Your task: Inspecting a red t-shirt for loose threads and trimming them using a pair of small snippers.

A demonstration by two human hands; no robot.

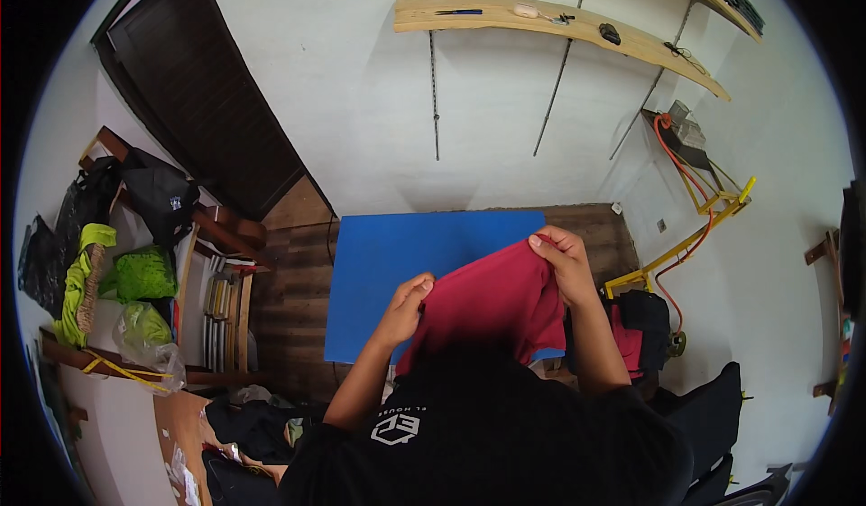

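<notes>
A red cloth (490, 289) is stretched in the air between my two hands, above a blue tabletop (385, 262). My left hand (406, 306) pinches its upper left corner between thumb and fingers. The upper right corner is gripped by my right hand (565, 262), which is higher and farther from my body. From the right hand the fabric falls in soft folds. Its lower part is hidden behind my black shirt, so I cannot tell which kind of garment or piece it is.
On the left, a shelf unit holds bags, green cloth (145, 272) and books (216, 316). Dark and red fabric (632, 327) lies right of the table, beside a yellow metal frame (670, 256) with an orange hose. A wooden shelf (500, 19) hangs on the far wall, and a dark door (203, 93) stands left.
</notes>
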